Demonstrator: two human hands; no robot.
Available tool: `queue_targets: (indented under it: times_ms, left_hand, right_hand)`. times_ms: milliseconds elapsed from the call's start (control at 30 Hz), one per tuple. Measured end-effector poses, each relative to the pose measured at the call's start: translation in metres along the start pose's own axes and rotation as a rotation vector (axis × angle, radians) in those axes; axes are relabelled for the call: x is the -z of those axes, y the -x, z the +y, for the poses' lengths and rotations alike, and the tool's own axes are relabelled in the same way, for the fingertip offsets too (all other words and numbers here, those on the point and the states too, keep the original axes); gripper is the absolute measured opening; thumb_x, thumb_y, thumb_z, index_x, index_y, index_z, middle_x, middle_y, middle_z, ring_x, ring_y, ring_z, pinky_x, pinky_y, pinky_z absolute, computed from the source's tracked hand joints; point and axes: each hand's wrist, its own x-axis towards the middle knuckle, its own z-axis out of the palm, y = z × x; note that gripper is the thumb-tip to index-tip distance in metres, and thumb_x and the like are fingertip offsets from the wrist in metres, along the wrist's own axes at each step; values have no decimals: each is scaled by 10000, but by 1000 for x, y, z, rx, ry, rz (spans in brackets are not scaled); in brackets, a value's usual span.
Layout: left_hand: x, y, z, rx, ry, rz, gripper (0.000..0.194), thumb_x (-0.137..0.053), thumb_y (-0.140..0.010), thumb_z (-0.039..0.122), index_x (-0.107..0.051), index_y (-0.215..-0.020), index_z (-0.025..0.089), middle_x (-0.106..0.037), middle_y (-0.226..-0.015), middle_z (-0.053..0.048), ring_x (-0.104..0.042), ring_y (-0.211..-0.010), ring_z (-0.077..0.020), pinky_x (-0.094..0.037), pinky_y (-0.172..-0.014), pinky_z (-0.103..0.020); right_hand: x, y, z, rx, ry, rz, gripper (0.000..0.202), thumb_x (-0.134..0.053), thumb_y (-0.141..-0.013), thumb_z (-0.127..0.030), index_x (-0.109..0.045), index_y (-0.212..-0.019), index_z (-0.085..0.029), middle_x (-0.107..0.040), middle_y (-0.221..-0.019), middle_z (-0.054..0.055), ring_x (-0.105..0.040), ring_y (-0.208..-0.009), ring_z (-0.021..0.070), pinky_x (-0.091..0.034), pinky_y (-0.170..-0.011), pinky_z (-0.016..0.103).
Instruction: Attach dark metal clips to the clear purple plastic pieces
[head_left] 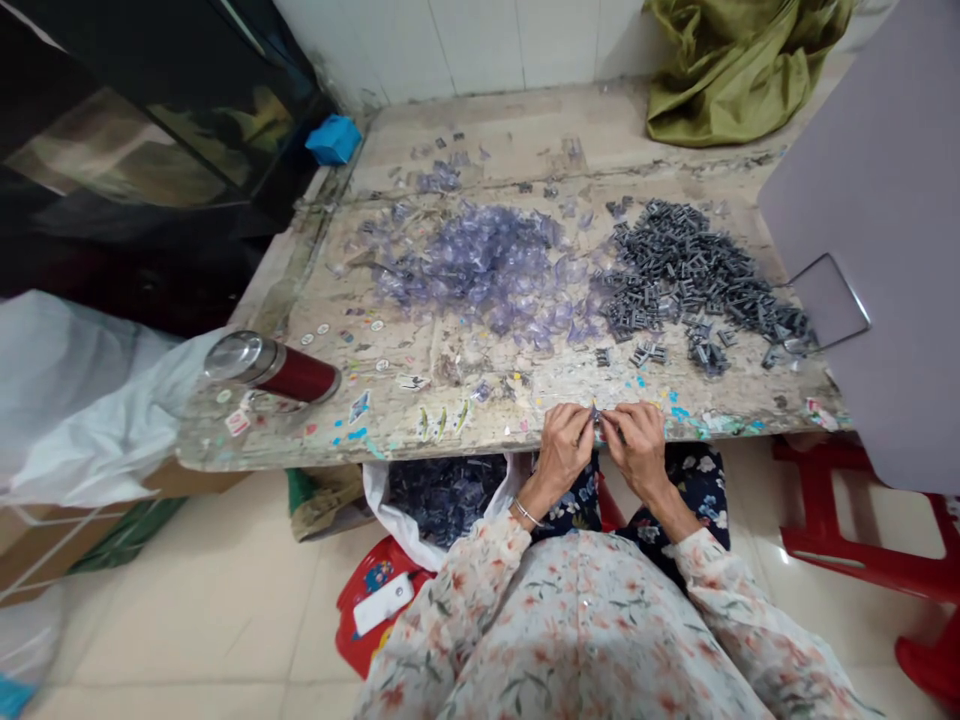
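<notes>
At the table's front edge my left hand (564,442) and my right hand (637,440) meet, fingertips pinched on one small dark plastic piece (596,414). My fingers cover most of that piece. Beyond them lies a heap of clear, purplish plastic pieces (487,255). To the right of it spreads a pile of dark grey plastic pieces (686,260), with a few loose ones nearer my right hand. Under the table edge, left of my knees, a white sack (379,500) holds many dark pieces.
A red thermos (300,375) lies on the worn wooden table (405,435) at the left. Stickers dot the front edge. A pale panel (870,240) with a wire handle stands at the right, near a red stool (840,540). A white phone (382,603) rests on another red stool.
</notes>
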Motion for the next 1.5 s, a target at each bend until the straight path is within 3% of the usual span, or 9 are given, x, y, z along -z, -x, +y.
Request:
queue_targets:
  times_ms: [333,467,600,767,933,1133,1233,1367,1500]
  left_hand:
    - [-14,8,-1,-101,-333,-42,258,-360,-961,120,-613,-917,146,-585,-871,-94,-513,-829,-224,-449,-735,-353]
    - [-15,6,-3,-172,-443,-120,291,-327,-959,96,-607,-887,134,-571,-843,-101,-500,-824,-236,-440,-711,-356]
    - [-11,3,-3,-189,-480,-174,273,-344,-950,77,-606,-892,128,-569,-853,-101,-498,-846,-240,-441,-718,-352]
    - [-4,2,-2,-161,-445,-142,209,-404,-955,113,-609,-931,145,-588,-876,-82,-507,-851,-230,-437,-770,-347]
    - [20,0,-18,-71,-519,-29,211,-435,-940,114,-630,-1002,162,-612,-866,-80,-533,-843,-229,-400,-847,-385]
    - [79,7,-68,135,-652,72,250,-453,-905,125,-669,-1024,165,-648,-896,-100,-565,-895,-252,-347,-919,-425]
    - [99,14,-86,217,-699,110,276,-438,-903,146,-681,-1034,164,-654,-906,-110,-561,-896,-260,-344,-923,-435]
    - [105,18,-88,250,-730,155,333,-433,-908,173,-649,-1157,124,-656,-985,-137,-558,-943,-275,-341,-948,-440]
    - [99,15,-72,239,-724,232,400,-449,-914,203,-587,-1271,84,-636,-1086,-175,-552,-1019,-295,-340,-966,-456]
  right_hand:
    - [-6,5,-7,-21,20,-23,141,-517,-948,-189,-646,-1007,-194,-658,-914,67,-568,-898,204,-377,-1061,471]
    - [-9,7,-7,-7,22,-47,145,-507,-944,-162,-645,-989,-177,-644,-887,74,-552,-905,210,-370,-1082,482]
    - [-9,6,-8,-5,26,-59,154,-489,-952,-163,-639,-980,-182,-640,-893,74,-545,-908,214,-368,-1085,493]
    - [-6,3,-7,-5,-13,-64,146,-480,-960,-176,-622,-995,-181,-648,-914,83,-553,-910,218,-405,-1037,467]
    - [-6,-6,0,14,-75,-109,122,-505,-959,-211,-618,-1001,-193,-657,-928,74,-555,-892,216,-414,-980,439]
    - [-20,-40,17,-35,-23,-118,164,-491,-955,-240,-638,-1003,-186,-648,-972,99,-511,-950,248,-413,-884,397]
    - [-31,-60,25,-83,10,-130,198,-489,-943,-238,-635,-1059,-172,-633,-1029,118,-496,-995,261,-398,-880,389]
    - [-46,-87,28,-137,79,-147,253,-493,-932,-258,-612,-1131,-156,-613,-1101,138,-480,-1027,272,-373,-876,380]
    - [-59,-110,28,-226,179,-131,239,-494,-925,-270,-620,-1089,-149,-625,-1056,145,-477,-978,272,-346,-824,364]
